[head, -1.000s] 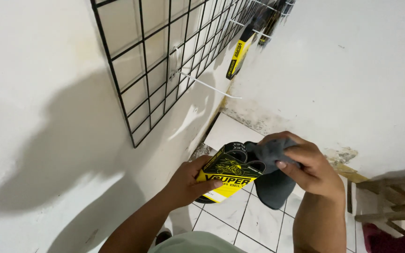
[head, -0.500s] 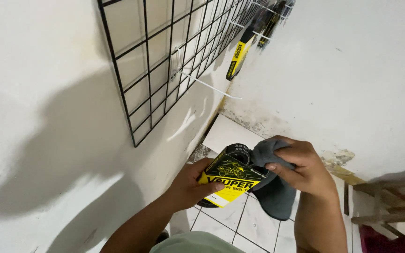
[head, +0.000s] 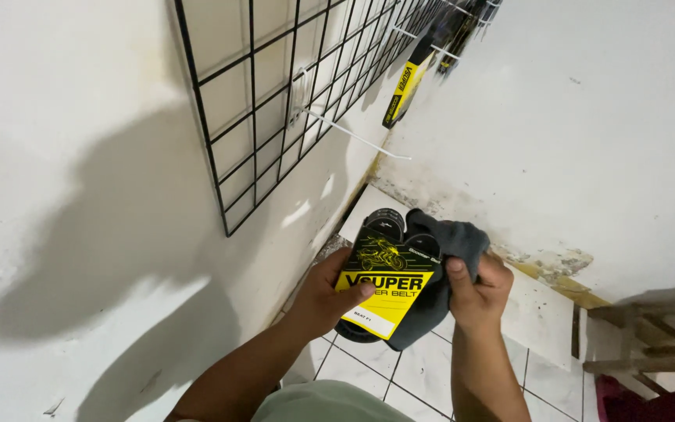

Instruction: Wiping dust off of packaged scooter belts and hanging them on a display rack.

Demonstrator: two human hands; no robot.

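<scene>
We see the left hand (head: 323, 295) pinching the lower left edge of the packaged belt (head: 383, 283), thumb across its yellow card. The pack's long axis tilts up toward the wall grid (head: 291, 101), between both hands. The right hand (head: 474, 291) is closed around a grey cloth (head: 448, 248), which it presses against the pack's right side.

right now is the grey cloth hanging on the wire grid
No, the grey cloth is in the right hand, against the packaged belt.
</scene>
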